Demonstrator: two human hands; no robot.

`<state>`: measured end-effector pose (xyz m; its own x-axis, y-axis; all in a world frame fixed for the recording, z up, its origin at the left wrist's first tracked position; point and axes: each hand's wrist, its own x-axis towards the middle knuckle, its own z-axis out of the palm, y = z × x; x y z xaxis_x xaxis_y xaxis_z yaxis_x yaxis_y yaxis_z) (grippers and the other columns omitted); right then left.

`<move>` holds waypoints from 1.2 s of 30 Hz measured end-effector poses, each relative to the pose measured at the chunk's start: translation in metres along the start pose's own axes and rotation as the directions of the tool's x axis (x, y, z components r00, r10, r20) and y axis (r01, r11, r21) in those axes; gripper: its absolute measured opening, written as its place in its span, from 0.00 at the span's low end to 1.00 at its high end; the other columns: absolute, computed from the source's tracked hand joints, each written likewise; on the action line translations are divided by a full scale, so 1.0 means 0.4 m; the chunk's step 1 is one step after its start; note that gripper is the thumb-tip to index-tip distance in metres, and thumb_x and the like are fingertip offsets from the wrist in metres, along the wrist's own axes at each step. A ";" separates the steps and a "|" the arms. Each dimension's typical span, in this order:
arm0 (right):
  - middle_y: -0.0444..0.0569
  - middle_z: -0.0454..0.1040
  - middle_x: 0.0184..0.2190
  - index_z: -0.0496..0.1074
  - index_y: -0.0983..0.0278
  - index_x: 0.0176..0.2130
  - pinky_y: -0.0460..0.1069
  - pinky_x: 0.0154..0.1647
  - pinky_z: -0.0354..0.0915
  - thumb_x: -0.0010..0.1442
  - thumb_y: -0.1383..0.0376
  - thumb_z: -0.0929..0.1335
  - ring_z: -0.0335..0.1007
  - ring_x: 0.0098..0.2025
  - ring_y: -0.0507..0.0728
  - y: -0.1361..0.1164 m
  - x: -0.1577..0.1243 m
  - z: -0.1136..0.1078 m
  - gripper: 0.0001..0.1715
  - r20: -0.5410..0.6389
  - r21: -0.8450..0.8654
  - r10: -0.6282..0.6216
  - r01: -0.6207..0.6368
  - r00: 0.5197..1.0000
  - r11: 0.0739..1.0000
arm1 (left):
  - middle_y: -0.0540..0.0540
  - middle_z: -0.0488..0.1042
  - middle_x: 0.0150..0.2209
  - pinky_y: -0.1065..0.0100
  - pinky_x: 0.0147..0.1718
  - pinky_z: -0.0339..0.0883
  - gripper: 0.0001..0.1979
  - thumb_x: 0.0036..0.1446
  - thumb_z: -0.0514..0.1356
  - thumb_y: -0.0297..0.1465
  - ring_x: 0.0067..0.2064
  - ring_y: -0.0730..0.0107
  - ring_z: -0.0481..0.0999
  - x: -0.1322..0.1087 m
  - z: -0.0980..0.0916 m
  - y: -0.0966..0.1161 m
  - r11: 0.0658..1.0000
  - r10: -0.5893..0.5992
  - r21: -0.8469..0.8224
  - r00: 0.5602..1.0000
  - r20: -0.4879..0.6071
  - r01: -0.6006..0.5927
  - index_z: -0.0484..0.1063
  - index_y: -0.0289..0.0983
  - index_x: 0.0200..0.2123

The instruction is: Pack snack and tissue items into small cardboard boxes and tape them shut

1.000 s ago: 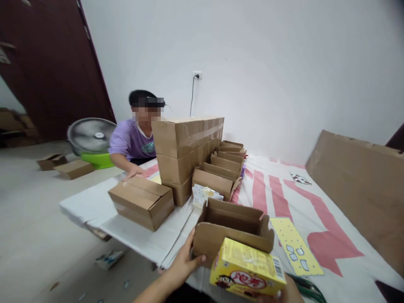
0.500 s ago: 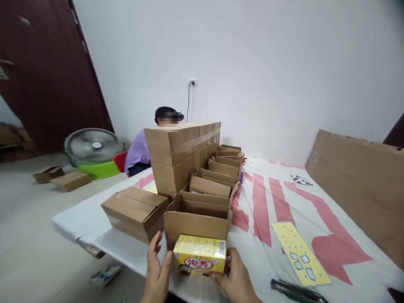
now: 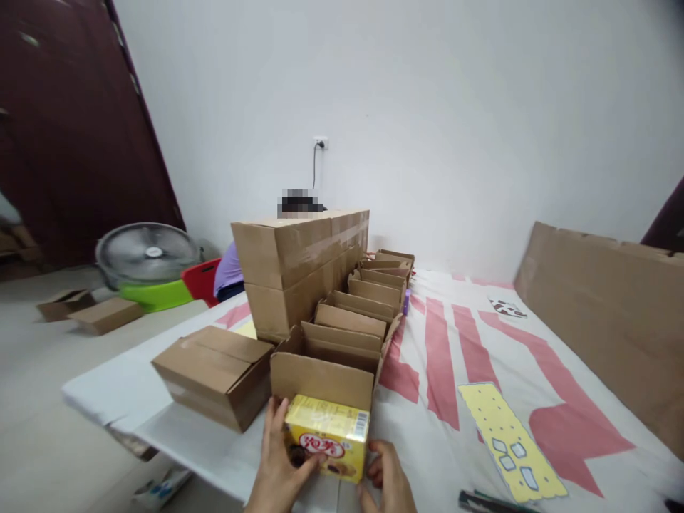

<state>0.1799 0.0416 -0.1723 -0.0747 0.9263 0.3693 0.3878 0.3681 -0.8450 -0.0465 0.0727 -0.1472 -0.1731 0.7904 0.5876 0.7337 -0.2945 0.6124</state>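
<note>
A yellow box (image 3: pixel 327 436) with red and white lettering stands at the near edge of the table, in front of an open cardboard box (image 3: pixel 320 377). My left hand (image 3: pixel 282 456) grips its left end, the thumb across the printed front and the fingers at the back corner. At the right end, my right hand (image 3: pixel 387 477) is beside the box with its fingers curled; whether it presses on the box is hard to tell. Behind the open carton, more open cartons (image 3: pixel 368 291) run in a row toward the wall.
A closed carton (image 3: pixel 214 370) sits at the left, near stacked taped cartons (image 3: pixel 299 256). Behind the stack is a person (image 3: pixel 229 271) in purple. A dark green tool (image 3: pixel 494 502) lies at the lower right; a cardboard sheet (image 3: pixel 603 320) stands far right. A fan (image 3: pixel 149 253) is left.
My left hand has closed onto the yellow box's left end. My right hand has shifted lower, its fingers more curled. The person's head has sunk further behind the stacked cartons.
</note>
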 end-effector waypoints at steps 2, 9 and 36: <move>0.45 0.70 0.33 0.65 0.60 0.48 0.48 0.32 0.67 0.43 0.71 0.66 0.69 0.31 0.55 0.001 -0.001 0.001 0.29 -0.005 -0.002 -0.016 0.016 1.000 1.000 | 0.31 0.41 0.68 0.40 0.61 0.50 0.46 0.50 0.64 0.38 0.68 0.42 0.44 0.006 0.003 0.004 1.000 0.014 -0.011 1.000 -0.019 -0.015 0.41 0.39 0.66; 0.45 0.70 0.32 0.64 0.60 0.49 0.48 0.33 0.67 0.44 0.72 0.65 0.70 0.33 0.56 -0.008 -0.007 0.003 0.30 -0.026 -0.004 0.011 -0.011 1.000 1.000 | 0.29 0.44 0.67 0.39 0.60 0.51 0.46 0.49 0.65 0.38 0.68 0.40 0.47 0.021 0.008 0.028 1.000 0.016 -0.017 1.000 -0.025 -0.016 0.43 0.38 0.65; 0.58 0.56 0.64 0.50 0.61 0.64 0.51 0.43 0.72 0.52 0.72 0.63 0.65 0.58 0.63 0.093 -0.025 0.038 0.41 -0.178 -0.063 -0.054 0.044 0.983 0.997 | 0.32 0.44 0.66 0.42 0.62 0.50 0.43 0.47 0.64 0.32 0.67 0.43 0.47 0.094 0.102 0.086 0.999 -0.044 -0.025 0.999 -0.003 0.044 0.45 0.37 0.63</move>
<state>0.1810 0.0475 -0.2132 0.0688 0.8761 0.4773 0.4413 0.4023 -0.8021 -0.0010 0.1142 -0.1256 -0.2074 0.8008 0.5619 0.7089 -0.2728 0.6504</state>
